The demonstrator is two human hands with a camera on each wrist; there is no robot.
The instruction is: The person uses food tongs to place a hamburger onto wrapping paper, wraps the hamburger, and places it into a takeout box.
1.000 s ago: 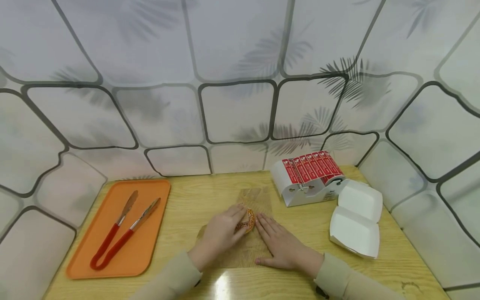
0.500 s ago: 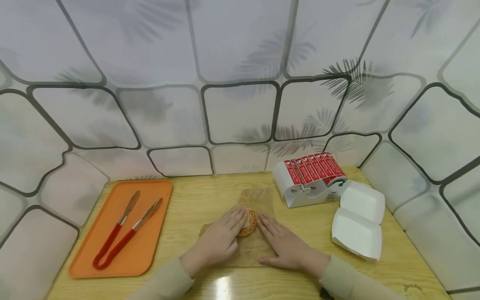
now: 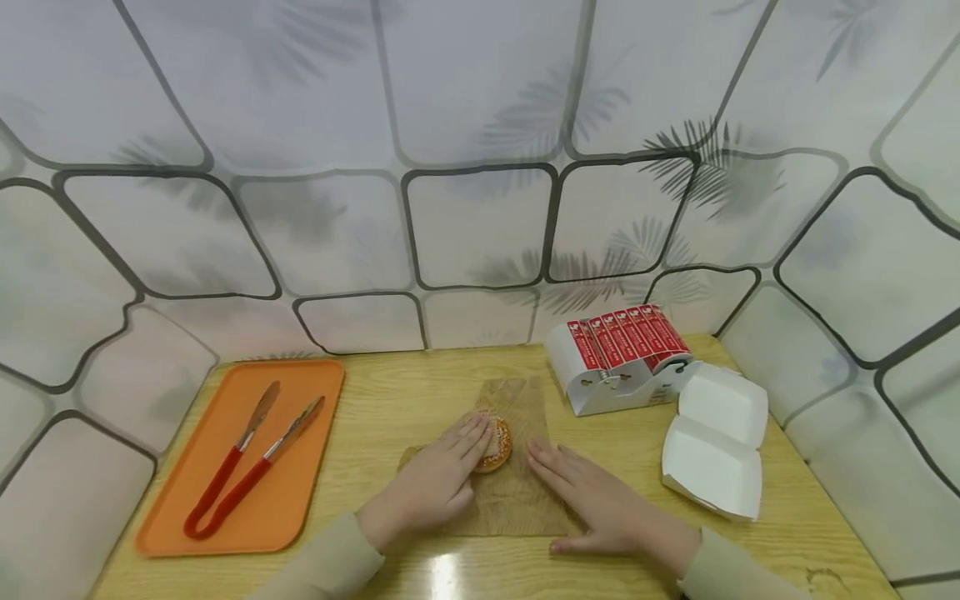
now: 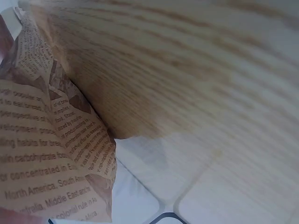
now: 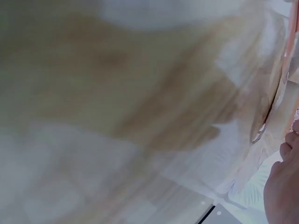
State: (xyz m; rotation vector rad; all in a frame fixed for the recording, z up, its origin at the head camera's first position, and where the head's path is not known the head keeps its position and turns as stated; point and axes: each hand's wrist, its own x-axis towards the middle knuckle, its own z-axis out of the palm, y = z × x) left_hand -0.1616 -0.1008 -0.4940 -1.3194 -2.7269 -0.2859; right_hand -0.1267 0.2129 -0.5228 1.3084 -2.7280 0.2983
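Observation:
In the head view a sesame-topped burger [image 3: 502, 446] sits on a sheet of brown wrapping paper [image 3: 517, 504] in the middle of the table. My left hand [image 3: 438, 471] rests with straight fingers on a paper flap folded over the burger's left part, which it hides. To the right, my right hand [image 3: 600, 504] lies with outstretched fingers at the paper's right edge, apart from the burger. Close up in the left wrist view, the raised, creased wrapping paper [image 4: 42, 154] shows printed text. A hand shows at the right edge of the right wrist view, near the wrapped burger.
An orange tray [image 3: 300, 500] at the left bears red-handled tongs [image 3: 225, 492]. At the back right stands a white holder with red-labelled packs [image 3: 626, 337]. An opened white clamshell box [image 3: 712, 467] lies at the right. Patterned walls close off the back and sides.
My left fingers have flattened onto the paper flap, and more of the bun shows beside them. My right hand has slid right and nearer to me, away from the burger.

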